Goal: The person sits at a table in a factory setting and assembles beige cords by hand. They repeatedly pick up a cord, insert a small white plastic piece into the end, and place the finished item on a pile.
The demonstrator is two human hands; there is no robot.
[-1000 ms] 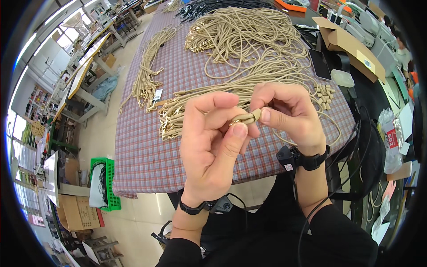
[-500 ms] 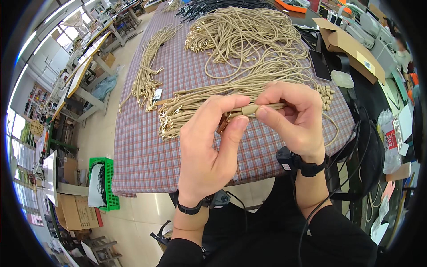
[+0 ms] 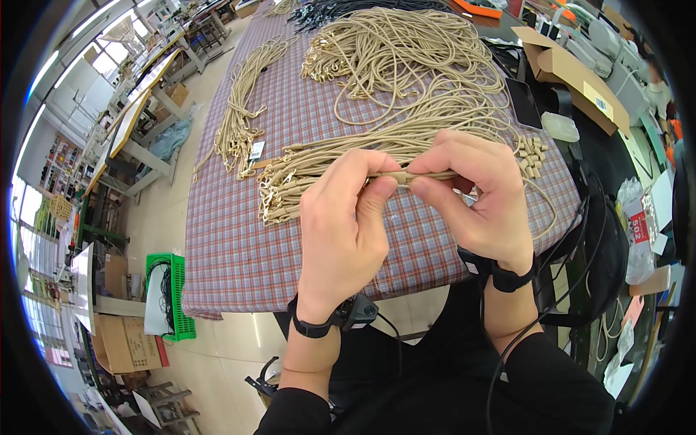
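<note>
- Above the checked worktop [image 3: 239, 264], a tan cord [image 3: 439, 175] spans both hands – likely light, soft and bendy, best held at its short sleeve [image 3: 402, 176].
- Left hand [image 3: 337, 232]: thumb and forefinger pinch the sleeve's end.
- Right hand [image 3: 484, 203]: thumb and forefinger pinched close beside – other fingers curled.
</note>
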